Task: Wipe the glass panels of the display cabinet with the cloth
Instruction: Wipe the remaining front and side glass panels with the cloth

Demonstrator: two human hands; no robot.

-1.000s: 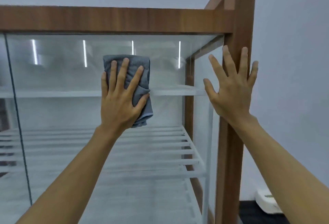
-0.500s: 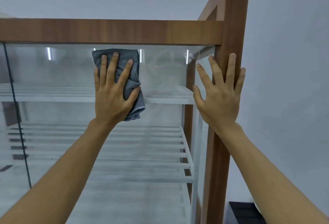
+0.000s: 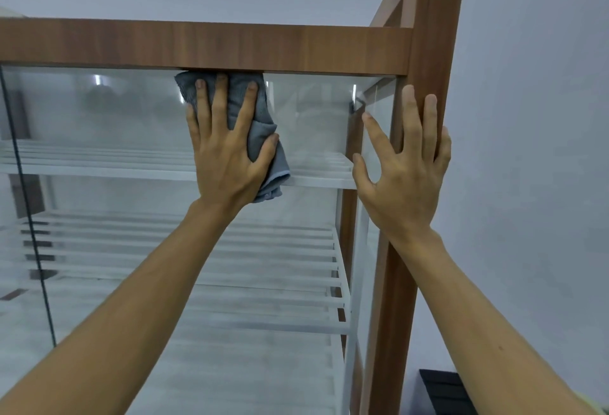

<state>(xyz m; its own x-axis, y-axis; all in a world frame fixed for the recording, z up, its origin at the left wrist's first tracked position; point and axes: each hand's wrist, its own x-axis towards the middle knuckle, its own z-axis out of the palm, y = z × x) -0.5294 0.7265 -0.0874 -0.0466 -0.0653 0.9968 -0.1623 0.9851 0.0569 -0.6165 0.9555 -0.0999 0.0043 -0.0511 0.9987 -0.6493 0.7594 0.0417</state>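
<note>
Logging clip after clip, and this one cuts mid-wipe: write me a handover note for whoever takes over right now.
Left grip: fingers straight, pressing the grey cloth flat on the front glass panel, right under the top rail.
Right grip: open, flat on the corner post, bracing.
Done: cannot tell which glass is already wiped.
To do: likely the panel below the cloth, then the side glass panel.

I see the folded grey cloth [image 3: 263, 111] flat on the front glass panel [image 3: 99, 111], upper centre, touching the cabinet's wooden top rail [image 3: 197, 45].
</note>
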